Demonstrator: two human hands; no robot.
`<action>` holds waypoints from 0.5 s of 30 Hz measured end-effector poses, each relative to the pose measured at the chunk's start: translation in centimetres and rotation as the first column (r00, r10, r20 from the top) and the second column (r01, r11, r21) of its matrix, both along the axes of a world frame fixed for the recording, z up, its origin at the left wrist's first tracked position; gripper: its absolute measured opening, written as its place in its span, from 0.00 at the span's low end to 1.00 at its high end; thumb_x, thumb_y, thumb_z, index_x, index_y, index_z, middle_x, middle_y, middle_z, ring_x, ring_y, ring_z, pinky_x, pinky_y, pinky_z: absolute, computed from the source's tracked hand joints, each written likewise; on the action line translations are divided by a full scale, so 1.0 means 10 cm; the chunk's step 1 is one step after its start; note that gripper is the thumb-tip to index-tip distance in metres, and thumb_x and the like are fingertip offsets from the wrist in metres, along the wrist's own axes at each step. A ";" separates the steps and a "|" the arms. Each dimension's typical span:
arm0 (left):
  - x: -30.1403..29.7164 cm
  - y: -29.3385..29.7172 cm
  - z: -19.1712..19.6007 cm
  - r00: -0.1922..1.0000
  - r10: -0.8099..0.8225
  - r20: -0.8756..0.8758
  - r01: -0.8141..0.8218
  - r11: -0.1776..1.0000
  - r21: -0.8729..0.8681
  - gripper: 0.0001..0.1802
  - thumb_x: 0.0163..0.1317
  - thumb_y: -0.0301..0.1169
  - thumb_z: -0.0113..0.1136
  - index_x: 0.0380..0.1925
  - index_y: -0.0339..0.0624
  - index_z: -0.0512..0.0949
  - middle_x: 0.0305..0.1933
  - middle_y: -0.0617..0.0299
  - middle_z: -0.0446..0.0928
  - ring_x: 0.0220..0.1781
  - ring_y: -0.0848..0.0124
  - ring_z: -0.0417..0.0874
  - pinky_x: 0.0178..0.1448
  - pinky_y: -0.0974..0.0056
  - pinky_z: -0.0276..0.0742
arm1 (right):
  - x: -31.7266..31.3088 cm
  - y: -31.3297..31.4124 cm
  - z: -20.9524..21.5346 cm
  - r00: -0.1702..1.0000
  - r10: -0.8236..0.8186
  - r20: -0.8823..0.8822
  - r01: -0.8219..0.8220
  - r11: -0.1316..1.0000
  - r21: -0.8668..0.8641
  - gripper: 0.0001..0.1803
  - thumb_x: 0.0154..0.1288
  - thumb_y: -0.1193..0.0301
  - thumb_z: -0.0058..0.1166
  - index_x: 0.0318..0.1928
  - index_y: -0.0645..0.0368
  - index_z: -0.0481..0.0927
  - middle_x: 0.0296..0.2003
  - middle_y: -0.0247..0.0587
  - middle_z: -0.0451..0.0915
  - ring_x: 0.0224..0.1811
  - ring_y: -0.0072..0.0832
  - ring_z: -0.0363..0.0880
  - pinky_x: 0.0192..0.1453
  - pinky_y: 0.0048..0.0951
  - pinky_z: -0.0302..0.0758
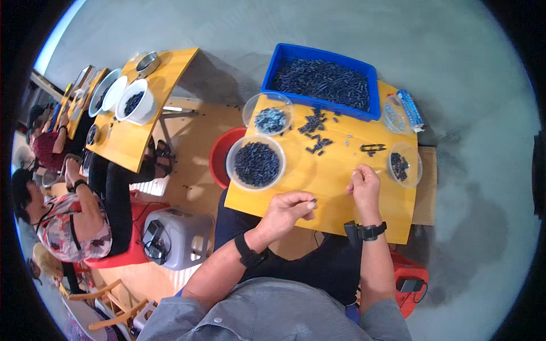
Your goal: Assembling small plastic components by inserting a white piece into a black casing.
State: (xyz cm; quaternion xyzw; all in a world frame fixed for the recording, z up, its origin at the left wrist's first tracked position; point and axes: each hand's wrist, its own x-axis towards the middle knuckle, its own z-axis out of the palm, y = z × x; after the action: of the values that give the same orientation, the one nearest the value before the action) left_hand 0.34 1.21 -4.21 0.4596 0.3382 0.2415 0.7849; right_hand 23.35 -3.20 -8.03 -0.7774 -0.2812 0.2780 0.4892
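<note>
My left hand [286, 212] is above the near part of the yellow table [335, 196], thumb and fingers pinched on a small dark piece [314, 200]. To its right, my right hand [364, 184] is closed with the fingertips together; whatever they hold, if anything, is too small to make out. Left of the hands stands a white tub [230, 165] full of small black parts [256, 163]. Behind it is a clear tub [245, 111] of small pale metallic parts [270, 120]. Loose black parts [316, 122] lie scattered mid-table, near a black tweezer-like tool [373, 148].
A blue tray [321, 108] heaped with black parts sits at the far edge. Clear containers [419, 170] and a blue-and-white packet [410, 108] line the right side. A red bucket [219, 156] stands left of the table. Farther left, a person [74, 221] sits beside another table [128, 139].
</note>
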 end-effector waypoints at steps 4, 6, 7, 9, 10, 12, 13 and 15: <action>0.02 -0.01 0.25 0.991 0.006 0.135 -0.009 1.000 0.024 0.07 0.64 0.26 0.58 0.38 0.34 0.79 0.34 0.62 0.81 0.32 0.75 0.82 0.40 0.70 0.79 | -0.33 -0.08 0.39 0.948 0.076 -0.309 -0.016 0.981 0.193 0.06 0.68 0.76 0.48 0.40 0.67 0.75 0.25 0.37 0.76 0.21 0.21 0.76 0.23 0.24 0.78; -0.01 -0.03 0.32 0.991 0.012 0.136 -0.018 0.999 0.039 0.07 0.64 0.26 0.58 0.38 0.34 0.79 0.34 0.62 0.81 0.32 0.75 0.82 0.40 0.70 0.79 | -0.48 -0.12 0.61 0.913 0.118 -0.390 -0.024 0.971 0.237 0.07 0.68 0.76 0.47 0.41 0.68 0.75 0.25 0.38 0.76 0.21 0.22 0.77 0.25 0.25 0.79; -0.02 -0.04 0.35 0.990 0.018 0.140 -0.026 0.998 0.055 0.07 0.64 0.26 0.58 0.38 0.34 0.79 0.34 0.61 0.81 0.32 0.75 0.82 0.40 0.70 0.79 | -0.55 -0.15 0.72 0.898 0.175 -0.403 -0.050 0.952 0.301 0.07 0.68 0.76 0.47 0.41 0.68 0.75 0.26 0.38 0.77 0.22 0.22 0.77 0.27 0.24 0.79; -0.05 -0.06 0.39 0.989 0.019 0.144 -0.028 0.998 0.061 0.07 0.64 0.26 0.58 0.38 0.34 0.79 0.34 0.61 0.81 0.32 0.75 0.82 0.40 0.71 0.79 | -0.64 -0.21 0.89 0.882 0.232 -0.411 -0.074 0.928 0.365 0.07 0.68 0.77 0.47 0.42 0.68 0.75 0.27 0.39 0.77 0.23 0.22 0.77 0.28 0.23 0.79; -0.05 -0.08 0.41 0.989 0.018 0.148 -0.027 0.998 0.063 0.06 0.63 0.25 0.58 0.38 0.34 0.79 0.34 0.61 0.81 0.32 0.75 0.82 0.40 0.71 0.79 | -0.67 -0.25 0.95 0.900 0.276 -0.338 -0.128 0.908 0.400 0.07 0.68 0.77 0.48 0.41 0.68 0.76 0.28 0.39 0.77 0.24 0.21 0.77 0.29 0.22 0.78; -0.07 -0.12 0.46 0.987 0.012 0.157 -0.025 0.997 0.076 0.07 0.63 0.25 0.58 0.38 0.34 0.79 0.34 0.61 0.81 0.32 0.75 0.82 0.40 0.71 0.79 | -0.74 -0.31 1.05 0.911 0.319 -0.262 -0.186 0.884 0.429 0.06 0.67 0.77 0.49 0.41 0.68 0.76 0.29 0.39 0.77 0.25 0.21 0.77 0.30 0.21 0.77; -0.06 -0.12 0.48 0.986 0.005 0.167 -0.021 0.995 0.093 0.07 0.63 0.25 0.58 0.38 0.34 0.79 0.34 0.61 0.81 0.32 0.75 0.82 0.39 0.71 0.79 | -0.77 -0.33 1.09 0.901 0.345 -0.262 -0.203 0.871 0.448 0.06 0.67 0.78 0.49 0.40 0.69 0.76 0.30 0.39 0.77 0.25 0.20 0.77 0.30 0.20 0.76; -0.07 -0.14 0.51 0.986 0.012 0.166 -0.027 0.996 0.087 0.07 0.63 0.25 0.58 0.39 0.34 0.79 0.33 0.61 0.81 0.32 0.76 0.82 0.39 0.71 0.78 | -0.83 -0.34 1.13 0.891 0.372 -0.260 -0.221 0.856 0.467 0.05 0.66 0.79 0.50 0.39 0.69 0.76 0.31 0.39 0.77 0.25 0.20 0.77 0.30 0.20 0.75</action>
State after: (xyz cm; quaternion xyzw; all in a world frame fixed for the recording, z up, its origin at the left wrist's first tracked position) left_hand -0.36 -0.18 0.90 0.4691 0.2656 0.3010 0.7866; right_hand 15.08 -6.55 3.27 -0.5377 -0.3640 0.4134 0.6383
